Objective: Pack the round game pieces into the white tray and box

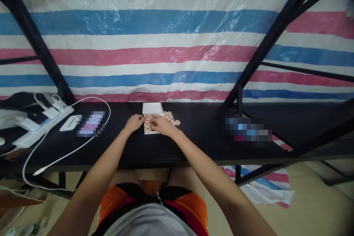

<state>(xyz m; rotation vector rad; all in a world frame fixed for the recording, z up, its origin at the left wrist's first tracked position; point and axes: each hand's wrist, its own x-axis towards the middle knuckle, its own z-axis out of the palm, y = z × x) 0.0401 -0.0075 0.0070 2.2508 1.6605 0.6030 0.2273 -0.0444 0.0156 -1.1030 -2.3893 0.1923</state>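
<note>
A shallow white box (154, 132) stands on the black table, with round Chinese chess pieces (147, 128) inside, pale with red characters. My left hand (135, 122) rests at the box's left edge, its fingers bent against the rim. Over the box is my right hand (162, 123); its fingertips are drawn together low among the pieces and seem to pinch one, mostly hidden by the fingers. More loose chess pieces (167, 114) lie in a cluster right of the box. Behind the box sits its white lid (152, 108).
On the left of the black table (190, 147) lie a phone (91, 123), a white flat device (70, 122), a power strip (44, 127) and a looping white cable (65, 155). A blurred item (249, 129) lies at right. Black metal posts (260, 55) frame a striped plastic sheet (155, 22).
</note>
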